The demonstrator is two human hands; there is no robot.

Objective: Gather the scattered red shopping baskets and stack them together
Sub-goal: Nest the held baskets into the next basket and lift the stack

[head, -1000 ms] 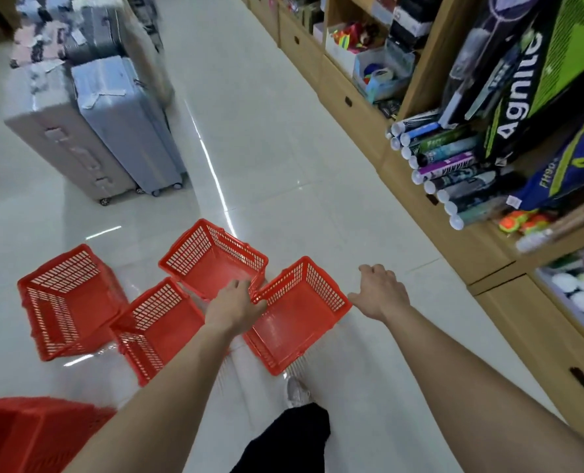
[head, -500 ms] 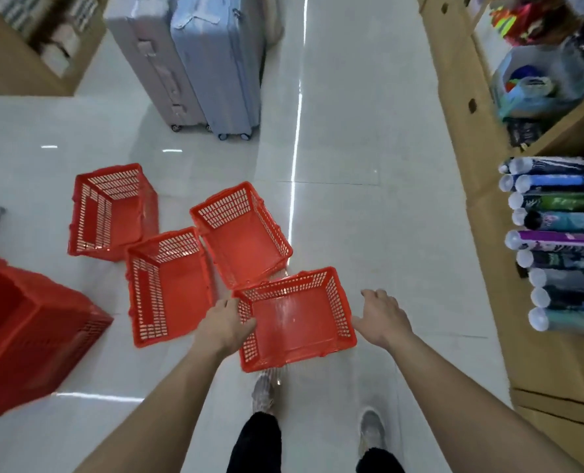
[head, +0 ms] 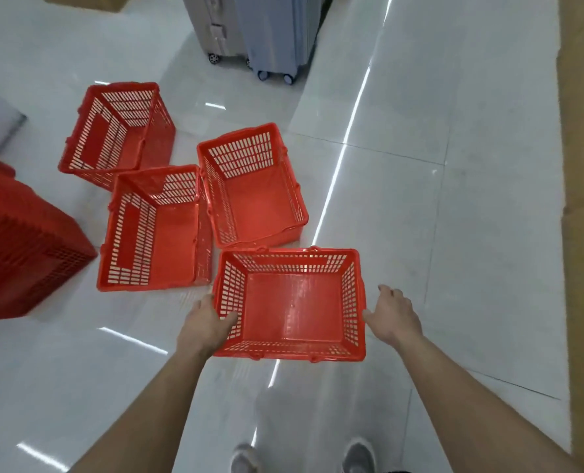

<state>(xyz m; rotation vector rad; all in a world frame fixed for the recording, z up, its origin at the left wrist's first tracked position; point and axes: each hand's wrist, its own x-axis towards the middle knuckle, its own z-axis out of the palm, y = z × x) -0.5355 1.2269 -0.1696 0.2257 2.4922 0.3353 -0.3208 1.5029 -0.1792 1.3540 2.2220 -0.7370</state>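
Inspecting the nearest basket [head: 290, 308], we find it upright on the floor [head: 420, 199], just ahead of the person's shoes [head: 358, 455], its far rim close against the second basket [head: 253, 186]. The left hand [head: 205, 324] grips the left wall, thumb hooked over the rim. The right hand [head: 391, 317] is spread and relaxed at the right wall, holding nothing, and we cannot tell whether it touches. Risk one: a lift on the left grip alone would tip the basket and swing its far corner into the second basket, so we judge both sides should be held first. Risk two: the tiles are glossy and hard, and smooth plastic will skid if pushed. Risk three: the tapered shells may wedge if nested askew, and fingers on a rim could be pinched. Construction is thin moulded red plastic with slotted lattice walls, a solid flat bottom and a thickened rim; light, probably somewhat flexible. A third basket [head: 154, 230] and a fourth basket [head: 116, 134], the latter seemingly on its side, sit to the left, with a red pile [head: 21, 247] at the frame edge.
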